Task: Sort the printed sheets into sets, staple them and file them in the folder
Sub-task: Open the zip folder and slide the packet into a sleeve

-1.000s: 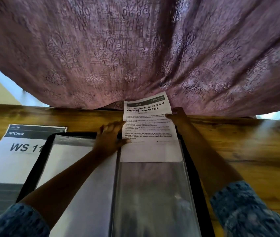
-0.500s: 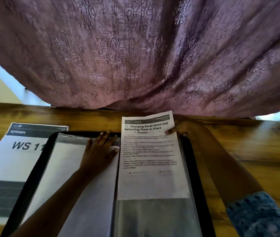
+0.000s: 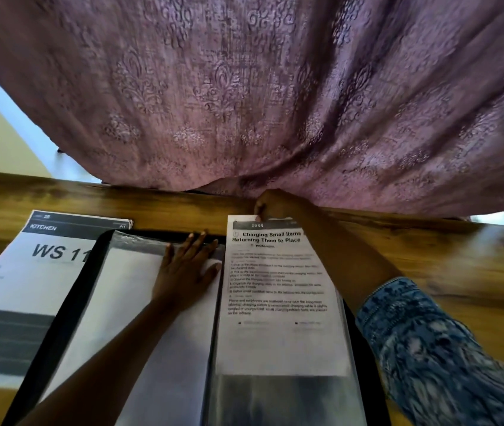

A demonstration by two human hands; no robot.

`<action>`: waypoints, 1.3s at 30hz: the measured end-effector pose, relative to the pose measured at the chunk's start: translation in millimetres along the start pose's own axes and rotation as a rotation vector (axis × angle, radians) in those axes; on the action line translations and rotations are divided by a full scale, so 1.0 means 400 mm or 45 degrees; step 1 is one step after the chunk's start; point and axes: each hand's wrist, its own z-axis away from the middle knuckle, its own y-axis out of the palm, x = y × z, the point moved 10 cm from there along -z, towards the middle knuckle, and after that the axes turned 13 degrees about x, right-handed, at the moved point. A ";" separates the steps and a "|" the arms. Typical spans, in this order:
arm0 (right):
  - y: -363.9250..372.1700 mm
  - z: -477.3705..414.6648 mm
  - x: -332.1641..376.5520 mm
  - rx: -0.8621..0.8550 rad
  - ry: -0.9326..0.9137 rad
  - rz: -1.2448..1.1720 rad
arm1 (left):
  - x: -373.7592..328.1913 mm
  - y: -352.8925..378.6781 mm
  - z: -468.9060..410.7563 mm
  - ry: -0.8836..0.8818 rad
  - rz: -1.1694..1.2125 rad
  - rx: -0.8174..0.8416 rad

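**Q:** Now, where is the printed sheet?
**A:** It lies lengthwise on the right half of the open black folder. Its heading end overhangs the folder's far edge onto the tabletop. Whether its near end sits inside the clear pocket or merely on it cannot be told.

**Q:** And the right grip?
**A:** Closed on the sheet: finger and thumb pinch its far edge, close under the hanging purple cloth. A blue patterned sleeve covers that forearm.

**Q:** The left grip?
**A:** Open, with fingers straight and spread. The palm presses flat on the folder's left page, just beside the sheet.

**Q:** Anything else?
**A:** A second sheet, headed "KITCHEN" and "WS 11", lies left of the folder, with its right edge tucked beneath it.
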 end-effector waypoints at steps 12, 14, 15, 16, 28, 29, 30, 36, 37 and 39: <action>0.229 0.043 0.000 0.899 0.281 -0.013 | 0.001 -0.006 0.004 0.021 0.006 -0.036; 0.219 0.050 0.006 0.877 0.290 0.058 | 0.002 -0.006 0.003 0.022 0.004 -0.032; 0.209 0.057 0.003 0.842 0.315 0.030 | 0.000 -0.008 0.004 0.024 0.008 -0.037; 0.200 0.063 -0.006 0.806 0.349 -0.041 | 0.000 -0.010 0.005 0.026 0.009 -0.045; 0.140 0.342 -0.176 0.008 -0.050 -1.256 | -0.059 -0.114 0.100 0.153 -0.101 -0.436; 0.152 0.370 -0.180 -0.091 -0.118 -1.460 | -0.069 -0.117 0.108 0.171 -0.115 -0.432; 0.170 0.399 -0.191 -0.218 -0.164 -1.615 | -0.077 -0.115 0.116 0.191 -0.114 -0.406; 0.399 0.527 -0.211 -0.153 0.030 -1.621 | -0.022 -0.061 0.200 0.122 0.472 -0.128; 0.441 0.548 -0.186 -0.019 0.073 -1.520 | -0.007 -0.050 0.230 0.124 0.620 -0.095; 0.497 0.571 -0.135 0.163 0.078 -1.434 | 0.009 -0.033 0.286 0.148 0.877 -0.011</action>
